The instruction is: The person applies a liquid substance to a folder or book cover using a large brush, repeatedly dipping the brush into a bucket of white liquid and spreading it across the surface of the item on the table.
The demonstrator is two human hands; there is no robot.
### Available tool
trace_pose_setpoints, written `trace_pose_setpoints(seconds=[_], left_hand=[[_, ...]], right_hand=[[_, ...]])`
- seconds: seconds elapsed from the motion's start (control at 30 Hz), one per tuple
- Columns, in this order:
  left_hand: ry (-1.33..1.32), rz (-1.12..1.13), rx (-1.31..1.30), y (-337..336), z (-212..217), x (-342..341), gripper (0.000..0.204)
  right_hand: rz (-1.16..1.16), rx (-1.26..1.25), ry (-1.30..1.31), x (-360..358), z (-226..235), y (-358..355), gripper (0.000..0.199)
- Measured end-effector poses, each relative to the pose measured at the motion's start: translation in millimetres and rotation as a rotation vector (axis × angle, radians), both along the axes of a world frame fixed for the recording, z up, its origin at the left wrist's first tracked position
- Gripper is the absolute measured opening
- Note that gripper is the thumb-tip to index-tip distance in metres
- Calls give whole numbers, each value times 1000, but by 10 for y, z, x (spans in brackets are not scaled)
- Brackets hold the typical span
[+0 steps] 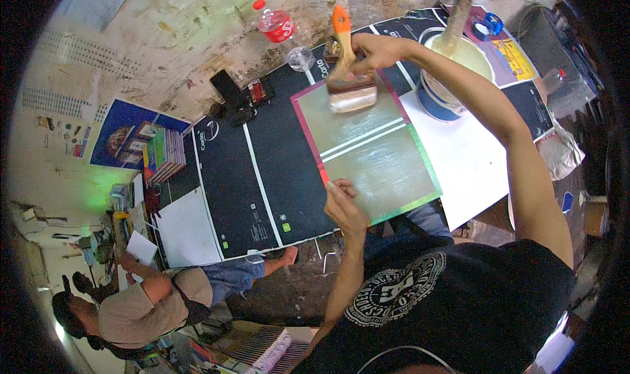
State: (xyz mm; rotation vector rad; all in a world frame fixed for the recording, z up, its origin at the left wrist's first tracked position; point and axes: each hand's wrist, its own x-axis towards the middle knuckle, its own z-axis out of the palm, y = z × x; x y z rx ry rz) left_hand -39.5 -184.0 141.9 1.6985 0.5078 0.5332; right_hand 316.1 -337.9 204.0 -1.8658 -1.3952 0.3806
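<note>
Left side: another person crouches at the near-left, sorting paper by a stack of printed sheets. Well apart from the work, no clash risk as things stand.

Black printed sheets cover the table. On them lies the sheet being coated: greyish, glossy, pink edge on the left, green edge on the right and near sides, with a pale double stripe across the middle.

Left hand: fingers curled, pressing down on the sheet's near-left corner. Pinning it, not clamped around it. Risk: only one corner is held, so a hard brush stroke could swing or buckle the sheet. The fingertips also sit on the coated face, so they could smear it or pick up wet coating.

Right hand: closed around the orange handle of a wide brush, bristles touching the sheet's far edge. Risk: the bristles reach right to the pink edge, so a stroke could run over onto the black sheets beneath and stick the layers together.

Plastic bottle and clear cup sit just beyond the far-left corner, close enough for a brush backswing to clip them.

Right: bucket of pale liquid with a stick standing in it, just right of the sheet on a white sheet. The right forearm passes over the rim, so drips or a knock to the stick look likely.
</note>
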Motion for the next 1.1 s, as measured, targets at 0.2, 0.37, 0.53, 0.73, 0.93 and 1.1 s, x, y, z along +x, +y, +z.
trace_pose_setpoints(seconds=[0.2, 0.37, 0.53, 0.73, 0.93, 1.1], left_hand=[[-41, 14, -41, -11, -11, 17, 57], [-36, -42, 126, -6, 37, 18, 53], [-94, -60, 201, -6, 29, -4, 47], [-15, -37, 163, -16, 61, 20, 48], [-47, -45, 222, -28, 75, 15, 49], [-19, -24, 220, -55, 77, 42, 58]], right_hand=[[-744, -127, -407, -654, 263, -200, 33], [-393, -47, -62, -1486, 241, -211, 40], [-1036, -86, -79, -1528, 43, -507, 39], [-668, -122, -205, -1587, -97, -639, 31], [-1030, 70, -200, -1970, 176, -393, 31], [-1101, -87, -4, -2336, 178, -631, 34]])
